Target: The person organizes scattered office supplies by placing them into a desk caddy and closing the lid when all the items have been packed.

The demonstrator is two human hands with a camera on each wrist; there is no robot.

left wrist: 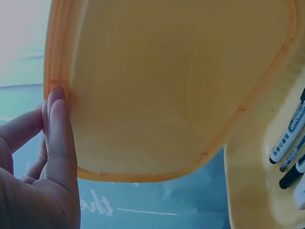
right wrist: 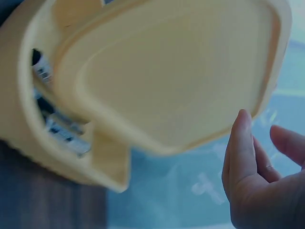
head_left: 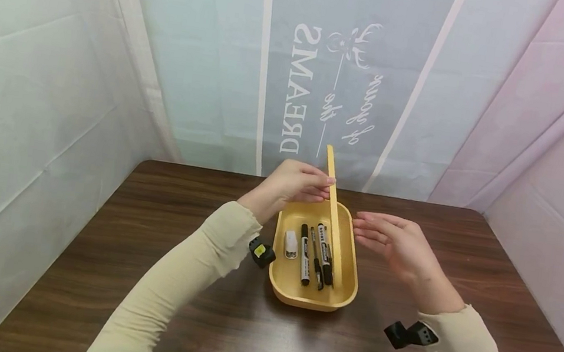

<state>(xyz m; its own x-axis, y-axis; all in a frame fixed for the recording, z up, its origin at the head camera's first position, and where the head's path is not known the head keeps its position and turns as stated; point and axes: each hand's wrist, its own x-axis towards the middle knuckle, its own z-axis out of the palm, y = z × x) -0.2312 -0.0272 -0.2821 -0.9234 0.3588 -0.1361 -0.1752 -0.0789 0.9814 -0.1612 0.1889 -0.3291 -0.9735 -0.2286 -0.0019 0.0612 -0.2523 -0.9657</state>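
Note:
A yellow lid (head_left: 333, 212) stands on edge, tilted, inside a yellow plastic box (head_left: 282, 274). My left hand (head_left: 297, 184) pinches the lid's upper rim between thumb and fingers; the left wrist view shows the lid's face (left wrist: 143, 95) broadly. To the right of the lid, my right hand (head_left: 393, 241) is held with fingers extended and grips nothing. Its fingertips are close to the lid (right wrist: 181, 76) in the right wrist view; whether they touch it I cannot tell. Inside the box lie a black-and-white marker (head_left: 305, 256), a slim pen (head_left: 315, 255), another marker (head_left: 324, 250) and a small white block-like item (head_left: 291, 244).
The box stands on a dark wood-grain table (head_left: 220, 322). Behind the table hangs a printed cloth (head_left: 210, 71) with lettering, and pale cloth walls (head_left: 29, 107) rise at both sides. Black wrist cameras (head_left: 262, 252) sit on both sleeves.

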